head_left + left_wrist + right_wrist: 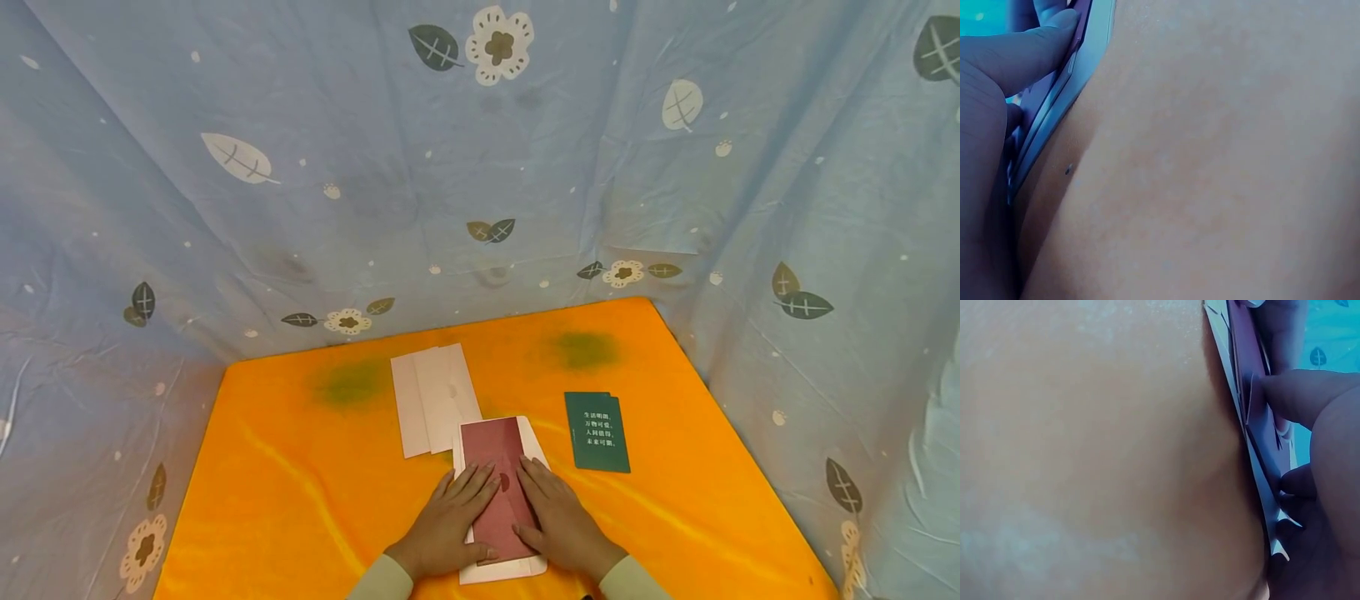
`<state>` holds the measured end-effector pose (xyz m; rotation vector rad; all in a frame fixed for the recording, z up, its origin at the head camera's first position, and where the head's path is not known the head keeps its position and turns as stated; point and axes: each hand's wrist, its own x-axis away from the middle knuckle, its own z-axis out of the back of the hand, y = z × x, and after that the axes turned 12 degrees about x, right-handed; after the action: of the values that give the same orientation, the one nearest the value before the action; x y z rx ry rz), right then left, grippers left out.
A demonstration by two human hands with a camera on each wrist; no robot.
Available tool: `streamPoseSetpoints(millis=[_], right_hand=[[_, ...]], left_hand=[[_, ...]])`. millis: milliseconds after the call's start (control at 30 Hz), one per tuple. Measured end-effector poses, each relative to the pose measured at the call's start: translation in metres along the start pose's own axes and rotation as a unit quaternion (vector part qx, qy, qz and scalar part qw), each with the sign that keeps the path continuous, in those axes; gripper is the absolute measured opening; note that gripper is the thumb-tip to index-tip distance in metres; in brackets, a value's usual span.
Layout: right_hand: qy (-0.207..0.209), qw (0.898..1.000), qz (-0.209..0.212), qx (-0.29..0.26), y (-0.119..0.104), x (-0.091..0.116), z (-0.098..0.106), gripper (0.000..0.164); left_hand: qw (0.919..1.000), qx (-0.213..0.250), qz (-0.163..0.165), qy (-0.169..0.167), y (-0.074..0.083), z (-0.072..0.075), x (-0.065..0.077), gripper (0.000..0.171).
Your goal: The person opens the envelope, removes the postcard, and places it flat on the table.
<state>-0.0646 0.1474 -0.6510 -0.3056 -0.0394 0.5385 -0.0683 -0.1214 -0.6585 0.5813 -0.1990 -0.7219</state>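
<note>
A dark red envelope [495, 442] lies on top of a pale pink envelope [532, 568], which shows around its edges at the front of the table. On its left side rests my left hand [447, 523], fingers straight and pointing away from me. My right hand [564, 518] lies flat along the right side, its thumb on the red paper. In the left wrist view the left thumb [1035, 59] presses on the red layer above the pale one. The right thumb [1297, 394] touches the red paper in the right wrist view.
Several pale pink envelopes [438, 400] overlap behind the left hand. To the right, dark green cards [597, 433] with white characters lie stacked. An orange cloth [300, 500] covers the table, and a blue-grey patterned curtain [375, 167] encloses it at the back and sides.
</note>
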Motion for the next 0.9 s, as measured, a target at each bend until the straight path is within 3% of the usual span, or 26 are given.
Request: streamPoseSetpoints(millis=[600, 900], right_hand=[[-0.053, 0.996, -0.043, -0.054, -0.004, -0.007, 0.01, 0.078], [-0.06, 0.995, -0.045, -0.069, -0.004, -0.009, 0.013, 0.078]], left_hand=[[0.9999, -0.011, -0.007, 0.009, -0.002, -0.003, 0.0, 0.096], [1.0, -0.008, -0.001, 0.004, -0.003, -0.003, 0.0, 0.096]])
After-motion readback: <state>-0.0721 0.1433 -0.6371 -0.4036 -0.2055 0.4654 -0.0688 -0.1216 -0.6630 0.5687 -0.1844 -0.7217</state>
